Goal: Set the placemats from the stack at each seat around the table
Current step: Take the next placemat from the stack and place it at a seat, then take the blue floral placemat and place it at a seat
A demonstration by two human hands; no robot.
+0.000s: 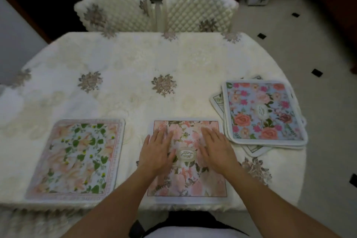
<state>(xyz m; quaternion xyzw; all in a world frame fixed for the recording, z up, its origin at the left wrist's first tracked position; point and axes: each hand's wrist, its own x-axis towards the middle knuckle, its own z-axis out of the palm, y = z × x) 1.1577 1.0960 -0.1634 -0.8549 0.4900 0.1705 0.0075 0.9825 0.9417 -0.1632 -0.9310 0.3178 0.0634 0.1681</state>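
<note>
Head view: the left hand (156, 152) and right hand (216, 149) press flat, fingers spread, on the pink placemat (185, 183), whose near edge runs just inside the table (135, 60) edge. A green-leafed placemat (75, 160) lies apart, left of the left hand. The fanned stack (264, 112) sits just right of the right hand, near the table's rim. Bare cloth stretches beyond the fingertips to two chairs (199, 11).
</note>
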